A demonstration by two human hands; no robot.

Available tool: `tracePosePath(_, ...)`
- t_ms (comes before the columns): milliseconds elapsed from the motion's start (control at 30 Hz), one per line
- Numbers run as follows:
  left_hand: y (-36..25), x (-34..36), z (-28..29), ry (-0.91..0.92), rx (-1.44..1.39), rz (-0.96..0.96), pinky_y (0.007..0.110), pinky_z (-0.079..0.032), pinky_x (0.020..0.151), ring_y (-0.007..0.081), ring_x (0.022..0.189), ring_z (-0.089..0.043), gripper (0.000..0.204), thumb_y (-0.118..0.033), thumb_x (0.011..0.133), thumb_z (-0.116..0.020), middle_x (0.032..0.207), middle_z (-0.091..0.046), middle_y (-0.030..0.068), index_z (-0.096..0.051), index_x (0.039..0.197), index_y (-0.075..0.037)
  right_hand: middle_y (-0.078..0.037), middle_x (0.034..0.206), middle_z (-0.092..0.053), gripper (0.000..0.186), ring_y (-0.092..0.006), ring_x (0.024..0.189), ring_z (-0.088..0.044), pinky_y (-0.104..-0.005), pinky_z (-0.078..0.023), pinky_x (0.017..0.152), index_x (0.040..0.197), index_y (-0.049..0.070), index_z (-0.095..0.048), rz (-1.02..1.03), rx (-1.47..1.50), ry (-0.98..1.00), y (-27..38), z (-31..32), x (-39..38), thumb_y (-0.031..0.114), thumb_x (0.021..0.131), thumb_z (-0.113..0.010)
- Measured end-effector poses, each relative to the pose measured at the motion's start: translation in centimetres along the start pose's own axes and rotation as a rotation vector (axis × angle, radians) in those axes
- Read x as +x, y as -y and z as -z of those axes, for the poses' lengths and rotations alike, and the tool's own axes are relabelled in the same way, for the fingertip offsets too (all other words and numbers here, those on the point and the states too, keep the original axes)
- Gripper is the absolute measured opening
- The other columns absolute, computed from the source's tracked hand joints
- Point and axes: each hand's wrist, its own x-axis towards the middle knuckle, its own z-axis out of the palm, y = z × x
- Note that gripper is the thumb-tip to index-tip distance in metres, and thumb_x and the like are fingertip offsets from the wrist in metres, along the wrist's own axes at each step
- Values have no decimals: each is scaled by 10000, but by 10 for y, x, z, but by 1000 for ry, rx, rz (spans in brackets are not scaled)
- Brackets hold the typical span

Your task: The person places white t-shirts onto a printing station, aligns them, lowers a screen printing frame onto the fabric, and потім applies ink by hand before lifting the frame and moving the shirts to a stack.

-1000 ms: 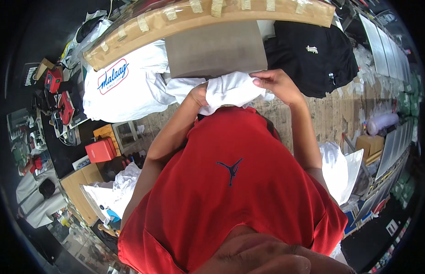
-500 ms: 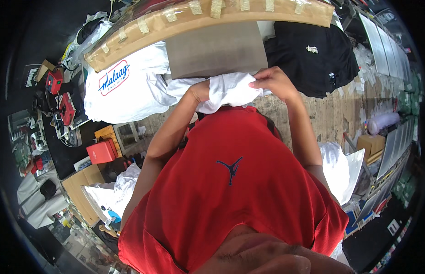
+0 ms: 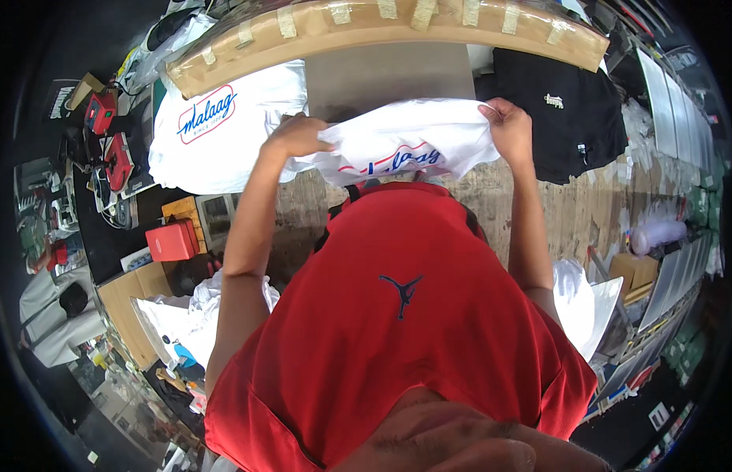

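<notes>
A white T-shirt (image 3: 413,138) with blue lettering and a red outline is stretched between my two hands, in front of my body. My left hand (image 3: 301,137) is closed on its left side, fingers curled into the cloth. At the upper right edge my right hand (image 3: 507,126) pinches the fabric between thumb and fingers. Part of the print is folded out of sight. Behind the shirt lies a grey-brown flat board (image 3: 389,79). A printed white T-shirt pile (image 3: 224,145) lies on the left, and black T-shirts (image 3: 558,118) lie on the right.
A long cardboard-wrapped bar with tape strips (image 3: 381,31) crosses the far side. On the left are a red box (image 3: 173,242) and an open carton (image 3: 134,303) with white cloth. A small cardboard box (image 3: 635,271) and upright panels (image 3: 672,110) stand at the right.
My hands have moved apart, and the white T-shirt, bunched before, is now spread wider and raised, with its print showing. My left hand has come out from behind the cloth.
</notes>
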Motion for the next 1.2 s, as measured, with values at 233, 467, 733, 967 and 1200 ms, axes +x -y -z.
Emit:
tracePosePath(233, 39, 3, -37, -406, 3, -106, 478, -383, 1016, 356, 1145, -502, 445, -256, 654, -827, 1186, -571, 135, -709, 1048, -88, -170, 788, -694, 202, -265, 656, -676, -324, -504, 619, 913, 32, -729, 181, -126, -22, -5, 6, 22, 185, 789, -770)
tracePosePath(467, 29, -44, -39, -93, -883, -190, 256, -498, 754, 73, 810, -596, 342, -32, 694, -828, 880, -680, -20, -684, 1004, -13, -134, 731, -697, 189, -151, 624, -638, -285, -489, 609, 891, 17, -735, 15, 92, 401, -25, 29, 17, 130, 748, -784)
tracePosePath(733, -9, -71, -104, 164, -787, -105, 295, -488, 763, 144, 882, -597, 430, -102, 773, -762, 1004, -629, 73, -588, 1156, -16, -25, 775, -669, 87, -74, 704, -584, -237, -458, 640, 860, -8, -692, 12, 473, 309, -62, 35, -17, -33, 783, -726)
tracePosePath(967, 26, -44, -227, -104, -1043, -59, 319, -493, 789, 196, 837, -637, 285, -135, 859, -699, 943, -671, 95, -626, 1083, 25, -13, 816, -684, 57, -61, 721, -593, -204, -466, 665, 873, -6, -680, -41, 638, 255, -70, 37, -22, -29, 826, -703)
tracePosePath(1200, 13, -50, -233, -160, -1138, -35, 298, -484, 774, 126, 831, -618, 173, -90, 875, -678, 897, -688, 57, -684, 1012, 15, 15, 778, -658, 40, -43, 693, -567, -199, -442, 631, 862, 5, -663, -85, 576, 357, -61, 45, -11, -10, 845, -696)
